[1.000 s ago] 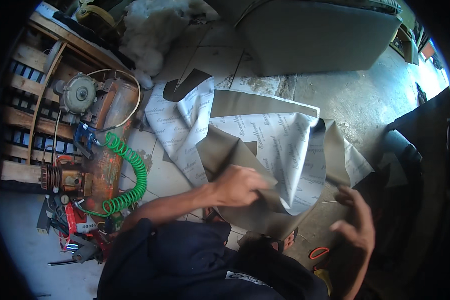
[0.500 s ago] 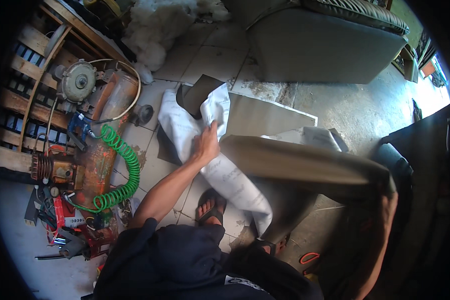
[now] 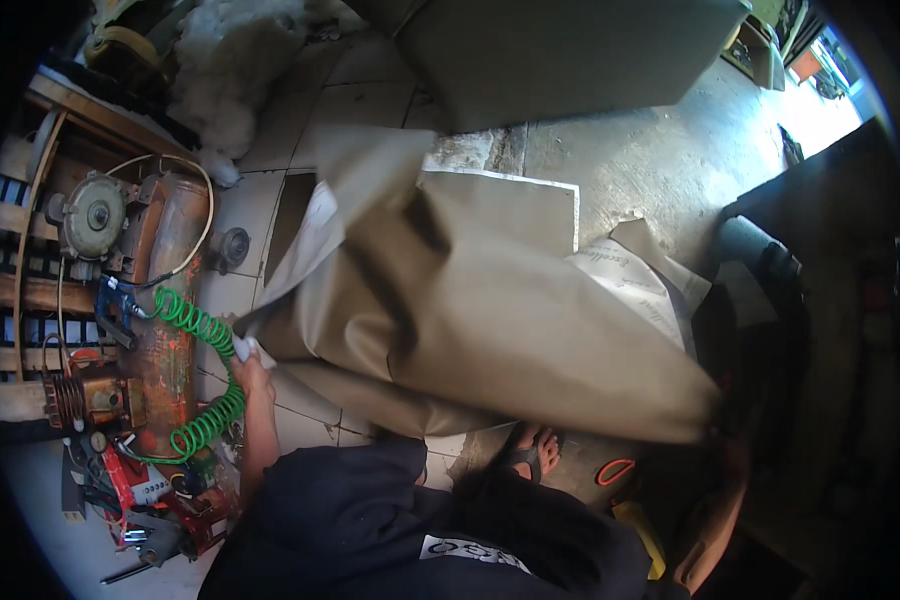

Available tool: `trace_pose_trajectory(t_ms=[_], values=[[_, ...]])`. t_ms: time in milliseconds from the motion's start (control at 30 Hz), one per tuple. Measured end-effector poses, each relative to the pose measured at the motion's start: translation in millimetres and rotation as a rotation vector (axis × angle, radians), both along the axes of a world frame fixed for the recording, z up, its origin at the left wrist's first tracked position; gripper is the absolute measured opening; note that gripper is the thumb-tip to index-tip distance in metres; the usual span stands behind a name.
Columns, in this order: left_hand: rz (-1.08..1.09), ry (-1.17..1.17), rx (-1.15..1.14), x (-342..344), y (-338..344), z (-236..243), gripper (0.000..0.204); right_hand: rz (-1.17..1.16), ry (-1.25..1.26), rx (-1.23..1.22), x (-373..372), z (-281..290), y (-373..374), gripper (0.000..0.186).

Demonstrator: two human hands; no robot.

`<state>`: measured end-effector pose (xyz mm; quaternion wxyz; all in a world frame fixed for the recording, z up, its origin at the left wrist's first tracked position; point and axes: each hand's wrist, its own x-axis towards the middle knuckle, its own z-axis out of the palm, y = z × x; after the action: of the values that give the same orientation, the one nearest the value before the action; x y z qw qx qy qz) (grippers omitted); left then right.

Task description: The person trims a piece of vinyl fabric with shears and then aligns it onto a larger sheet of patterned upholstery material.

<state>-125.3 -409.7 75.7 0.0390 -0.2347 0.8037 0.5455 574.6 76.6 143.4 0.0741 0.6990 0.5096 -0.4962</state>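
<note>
A large brown vinyl sheet (image 3: 510,320) with a white printed backing is stretched in front of me, blurred by motion. My left hand (image 3: 253,372) grips its left corner, beside the green coiled hose (image 3: 225,405). At the sheet's right end my right hand (image 3: 727,440) is dark and smeared, and its fingers cannot be made out. Under and beyond the sheet, a flat brown piece with a pale edge (image 3: 530,205) lies on the floor. More cut material with white backing (image 3: 630,285) rests to its right.
An orange, rusty air compressor (image 3: 175,320) stands at left, with tools (image 3: 150,500) near its base. White stuffing (image 3: 230,75) is heaped at the far left. A large brown upholstered piece (image 3: 560,60) stands at the back. An orange-red loop (image 3: 615,470) lies near my right foot.
My left hand has moved left and down toward the hose, pulling the sheet's corner. The sheet has spread wide, its brown face now upward. My right hand has shifted left and down.
</note>
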Motion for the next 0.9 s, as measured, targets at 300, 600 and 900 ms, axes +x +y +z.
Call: trace_pose_trajectory(t_ms=[300,600,900], values=[[-0.686,0.765,-0.956,19.7,88.8,30.9,0.05,-0.142,0.226,-0.085,2.4,9.2,24.5,0.031],[-1.707,0.77,-0.539,21.7,286.8,42.6,0.051,0.001,0.712,0.033,-84.3,50.6,64.0,0.025],[-2.544,-0.576,-0.714,40.2,207.8,76.2,0.055,0.149,0.335,-0.248,-10.2,24.1,-4.8,0.044]])
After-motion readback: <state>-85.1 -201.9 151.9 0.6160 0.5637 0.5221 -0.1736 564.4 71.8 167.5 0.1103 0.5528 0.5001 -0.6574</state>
